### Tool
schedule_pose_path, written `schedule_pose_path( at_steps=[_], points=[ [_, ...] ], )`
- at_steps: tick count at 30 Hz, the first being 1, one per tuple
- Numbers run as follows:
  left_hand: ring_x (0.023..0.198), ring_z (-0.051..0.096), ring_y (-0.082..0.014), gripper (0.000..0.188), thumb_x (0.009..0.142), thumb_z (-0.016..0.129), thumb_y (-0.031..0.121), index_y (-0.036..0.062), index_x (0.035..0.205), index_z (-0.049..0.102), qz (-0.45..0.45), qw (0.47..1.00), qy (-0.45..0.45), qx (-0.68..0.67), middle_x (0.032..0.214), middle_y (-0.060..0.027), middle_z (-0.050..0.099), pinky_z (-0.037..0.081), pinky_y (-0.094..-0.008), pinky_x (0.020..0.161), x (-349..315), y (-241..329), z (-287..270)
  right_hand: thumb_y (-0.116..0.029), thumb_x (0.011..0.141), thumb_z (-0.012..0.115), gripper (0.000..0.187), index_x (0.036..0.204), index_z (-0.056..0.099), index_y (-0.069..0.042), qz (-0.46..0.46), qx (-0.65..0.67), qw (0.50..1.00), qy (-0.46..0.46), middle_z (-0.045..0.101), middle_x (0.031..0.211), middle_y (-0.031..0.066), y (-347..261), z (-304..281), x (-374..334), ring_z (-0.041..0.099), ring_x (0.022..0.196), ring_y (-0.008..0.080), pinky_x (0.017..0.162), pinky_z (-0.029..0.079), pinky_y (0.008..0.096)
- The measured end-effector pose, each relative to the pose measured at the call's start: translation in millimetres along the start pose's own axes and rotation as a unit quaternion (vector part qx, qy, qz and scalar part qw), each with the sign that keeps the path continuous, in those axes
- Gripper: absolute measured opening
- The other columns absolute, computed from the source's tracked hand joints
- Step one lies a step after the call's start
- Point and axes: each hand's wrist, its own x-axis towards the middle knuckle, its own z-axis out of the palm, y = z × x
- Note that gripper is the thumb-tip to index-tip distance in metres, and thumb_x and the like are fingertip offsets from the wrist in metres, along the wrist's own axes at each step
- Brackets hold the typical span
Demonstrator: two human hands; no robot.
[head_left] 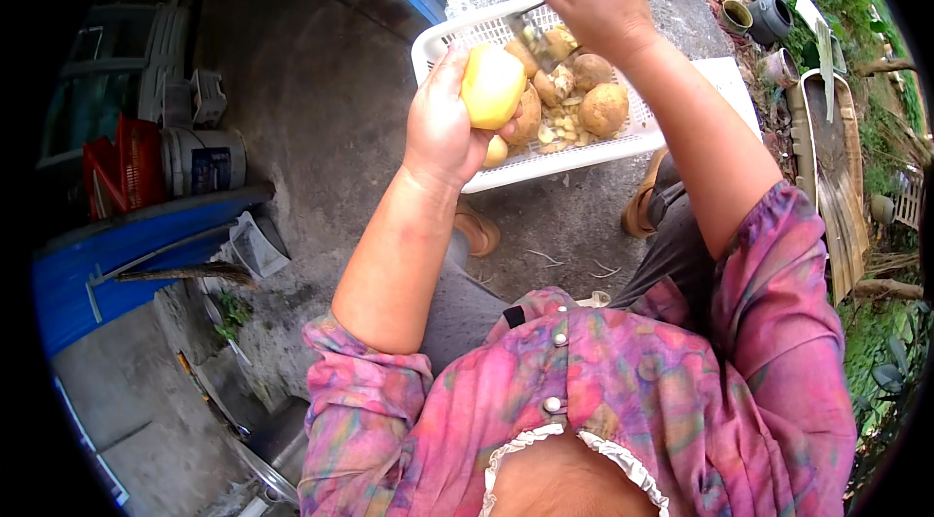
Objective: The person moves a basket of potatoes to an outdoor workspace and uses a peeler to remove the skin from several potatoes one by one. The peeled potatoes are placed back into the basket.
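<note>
My left hand [440, 118] is closed around a peeled yellow potato [493, 86], held over the left part of a white plastic basket [528, 173]. My right hand [600, 9] is above the basket's far side, its fingers curled around a dark, thin-handled tool with a blurred metal blade [537, 38]. Whether that tool is a knife or a peeler cannot be made out. The blade is apart from the held potato. Below the hands lie several unpeeled brown potatoes [603, 109] and a heap of pale peelings [562, 125]. Another peeled potato [495, 151] shows partly under my left hand.
My sandaled feet [476, 228] and knees are on either side of the basket's near edge. On the left stand a red crate [126, 167], a white bucket [204, 163] and a white dustpan [257, 245]. Pots [770, 20] and a long trough [833, 177] line the planted right side.
</note>
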Motion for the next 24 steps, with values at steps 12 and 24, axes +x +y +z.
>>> schedule_pose_path(
  at_steps=[12, 24],
  points=[
    [0.074, 0.061, -0.0261, 0.042, 0.088, 0.052, 0.039, 0.0023, 0.108, 0.053, -0.026, 0.986, -0.046, -0.155, 0.093, -0.0141, 0.062, 0.048, -0.0317, 0.055, -3, 2, -4, -0.033, 0.089, 0.05, 0.031, 0.072, 0.06, -0.009, -0.08, 0.081, 0.991, 0.07, 0.061, 0.063, 0.01, -16, 5, -8, 0.061, 0.06, 0.0279, 0.057, 0.048, 0.0391],
    [0.078, 0.061, -0.0234, 0.037, 0.088, 0.05, 0.031, 0.0015, 0.11, 0.052, 0.023, 0.993, -0.065, -0.1, 0.094, -0.0144, 0.062, 0.051, -0.0353, 0.062, -2, 5, -6, -0.036, 0.091, 0.046, 0.04, 0.071, 0.058, -0.004, -0.064, 0.123, 0.989, 0.047, 0.059, 0.063, 0.015, -19, 2, -7, 0.059, 0.06, 0.033, 0.056, 0.047, 0.0399]
  ],
)
